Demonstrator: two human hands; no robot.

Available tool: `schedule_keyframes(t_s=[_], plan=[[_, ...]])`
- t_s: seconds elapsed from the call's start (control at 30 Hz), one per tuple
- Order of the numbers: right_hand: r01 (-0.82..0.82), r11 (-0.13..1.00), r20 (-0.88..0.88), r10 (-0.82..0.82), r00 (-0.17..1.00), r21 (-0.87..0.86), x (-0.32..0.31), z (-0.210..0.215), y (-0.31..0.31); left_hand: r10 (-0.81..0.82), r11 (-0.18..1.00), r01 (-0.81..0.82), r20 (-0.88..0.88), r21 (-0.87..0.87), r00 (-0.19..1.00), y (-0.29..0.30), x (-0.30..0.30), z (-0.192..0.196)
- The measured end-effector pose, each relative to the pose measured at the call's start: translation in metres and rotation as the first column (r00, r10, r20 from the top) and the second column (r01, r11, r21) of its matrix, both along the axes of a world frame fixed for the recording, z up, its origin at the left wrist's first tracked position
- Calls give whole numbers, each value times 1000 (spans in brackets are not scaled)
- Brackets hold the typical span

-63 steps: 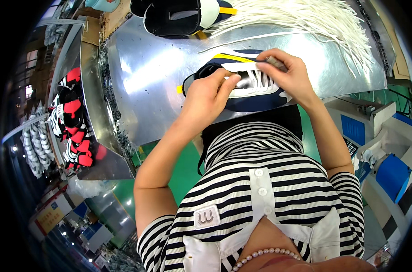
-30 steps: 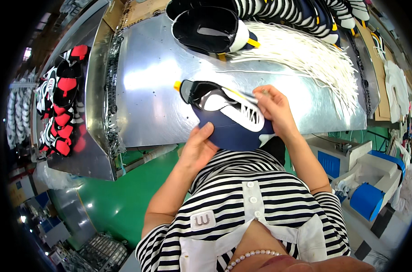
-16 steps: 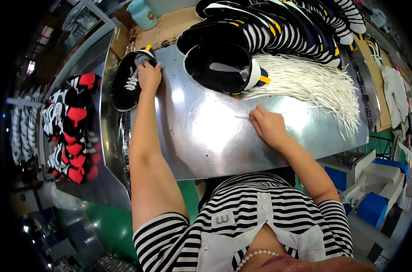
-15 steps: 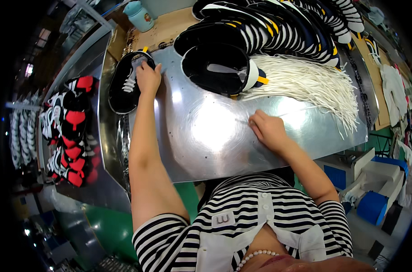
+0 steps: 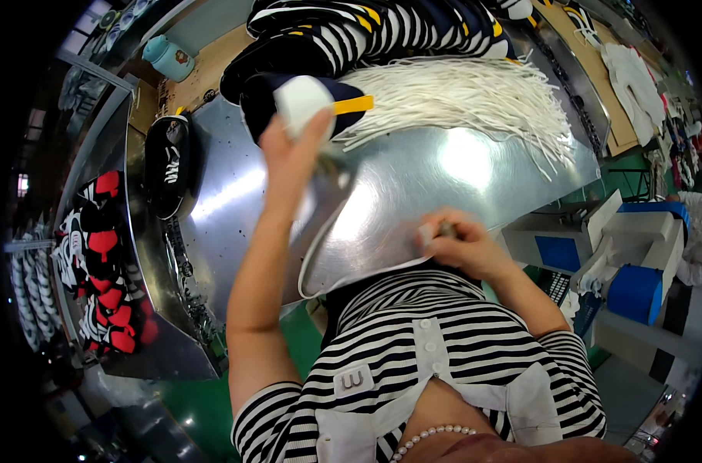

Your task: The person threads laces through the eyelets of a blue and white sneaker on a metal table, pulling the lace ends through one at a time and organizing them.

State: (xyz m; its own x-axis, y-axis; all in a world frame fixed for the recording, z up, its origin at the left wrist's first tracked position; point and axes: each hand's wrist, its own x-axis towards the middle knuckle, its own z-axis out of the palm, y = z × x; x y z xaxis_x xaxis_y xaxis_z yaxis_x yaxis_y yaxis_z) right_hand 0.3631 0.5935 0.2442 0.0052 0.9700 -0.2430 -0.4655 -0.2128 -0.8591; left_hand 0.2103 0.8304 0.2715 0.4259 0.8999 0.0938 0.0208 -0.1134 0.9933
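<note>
Blurred by motion, my left hand (image 5: pixel 289 166) grips a dark shoe upper (image 5: pixel 262 96) at its white heel, where a yellow pull tab sticks out to the right. A white shoelace (image 5: pixel 311 258) loops over the metal table's front edge and runs to my right hand (image 5: pixel 466 245), whose fingers are closed on it. A small greyish thing also shows between those fingers, too blurred to name. Beyond my right hand lies a thick spread of white laces (image 5: pixel 466 100). Another black shoe upper (image 5: pixel 168 166), with white lacing, lies at the table's left side.
Several striped shoe uppers (image 5: pixel 397 35) are stacked along the back. A light blue lidded jug (image 5: pixel 168 58) stands at the back left. Red, black and white shoe pieces (image 5: pixel 104 262) sit in a pile at left. A white and blue machine (image 5: pixel 621 255) stands at right.
My left hand has left the laced upper at left and moved right to another upper's heel. A lace now hangs from my right hand, which has come nearer. The whole view has shifted.
</note>
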Motion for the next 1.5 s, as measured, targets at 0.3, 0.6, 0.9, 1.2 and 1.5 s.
schedule_keyframes(t_s=[0.3,0.6,0.9,1.2,1.5], plan=[[275,961,-61,-277,959,-42,15,-14,1,54,754,174,325,-633,944,-69,-146,-73],[327,942,163,-336,928,79,-11,-30,102,278,662,480,-783,576,556,-91,-74,20],[318,947,215,-318,923,34,-13,-52,115,-464,426,443,230,-789,856,-15,-15,-32],[245,969,218,-245,945,26,-14,-13,76,-324,693,372,194,-617,926,-67,-15,-27],[175,985,267,-172,948,14,-24,-8,59,-190,881,161,-21,-446,982,-90,-23,-19]])
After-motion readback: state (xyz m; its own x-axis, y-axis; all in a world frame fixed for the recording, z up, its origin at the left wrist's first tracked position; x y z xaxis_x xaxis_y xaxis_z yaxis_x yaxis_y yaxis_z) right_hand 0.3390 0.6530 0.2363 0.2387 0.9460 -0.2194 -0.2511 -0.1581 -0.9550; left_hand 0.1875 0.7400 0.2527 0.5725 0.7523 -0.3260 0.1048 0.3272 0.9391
